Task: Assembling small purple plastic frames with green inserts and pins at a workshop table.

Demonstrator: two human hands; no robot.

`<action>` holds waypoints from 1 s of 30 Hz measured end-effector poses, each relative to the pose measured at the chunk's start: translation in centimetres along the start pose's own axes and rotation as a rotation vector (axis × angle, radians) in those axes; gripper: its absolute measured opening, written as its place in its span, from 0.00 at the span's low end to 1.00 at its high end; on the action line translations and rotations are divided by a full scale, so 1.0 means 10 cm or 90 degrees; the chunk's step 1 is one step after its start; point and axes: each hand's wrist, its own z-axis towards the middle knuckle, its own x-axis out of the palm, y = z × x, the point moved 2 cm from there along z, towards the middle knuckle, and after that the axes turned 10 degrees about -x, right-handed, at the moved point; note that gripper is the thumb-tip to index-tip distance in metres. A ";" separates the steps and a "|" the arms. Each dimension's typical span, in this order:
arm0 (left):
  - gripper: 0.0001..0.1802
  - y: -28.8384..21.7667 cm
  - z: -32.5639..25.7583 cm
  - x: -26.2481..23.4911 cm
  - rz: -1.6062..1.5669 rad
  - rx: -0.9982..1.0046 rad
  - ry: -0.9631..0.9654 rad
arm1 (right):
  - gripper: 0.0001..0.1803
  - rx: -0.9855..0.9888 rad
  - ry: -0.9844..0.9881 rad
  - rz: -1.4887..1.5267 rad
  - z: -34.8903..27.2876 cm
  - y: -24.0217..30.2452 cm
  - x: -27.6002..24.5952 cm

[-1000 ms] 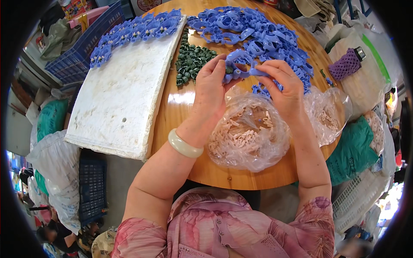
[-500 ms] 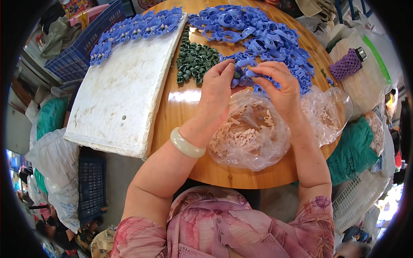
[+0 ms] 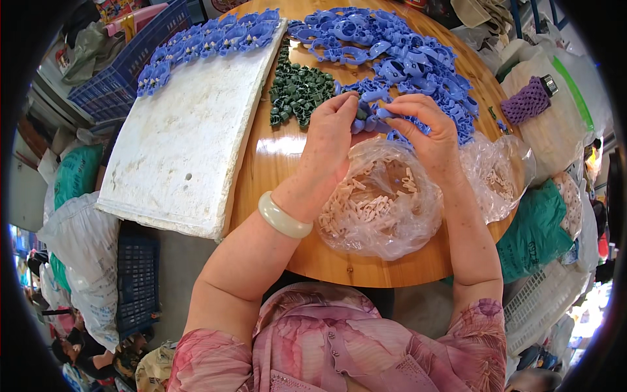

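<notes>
Between both hands, above the table, is a small blue plastic piece (image 3: 369, 123) with a dark bit showing in it. My left hand (image 3: 332, 127) is closed on its left side, thumb on top. With finger and thumb, my right hand (image 3: 428, 130) pinches its right side. Just beyond lies a heap of blue plastic parts (image 3: 411, 59). Small dark green plastic parts (image 3: 297, 88) are piled left of my left hand. Below the hands, a clear plastic bag (image 3: 385, 228) stands open, holding small pale pink pieces (image 3: 366, 209).
A white foam board (image 3: 176, 144) overlaps the wooden table (image 3: 366, 271) at left, with rows of blue assembled pieces (image 3: 209, 42) along its far edge. Another clear bag (image 3: 499, 173) of pink pieces sits at right. Beyond it is a bottle in a purple knitted cover (image 3: 526, 101).
Hardly anything differs. Both hands keep their hold on the blue piece, and the right fingers have shifted very slightly. The view has moved a touch.
</notes>
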 end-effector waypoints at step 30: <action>0.14 0.05 0.05 -0.04 0.013 -0.024 0.011 | 0.13 -0.062 0.050 -0.027 -0.01 -0.06 -0.02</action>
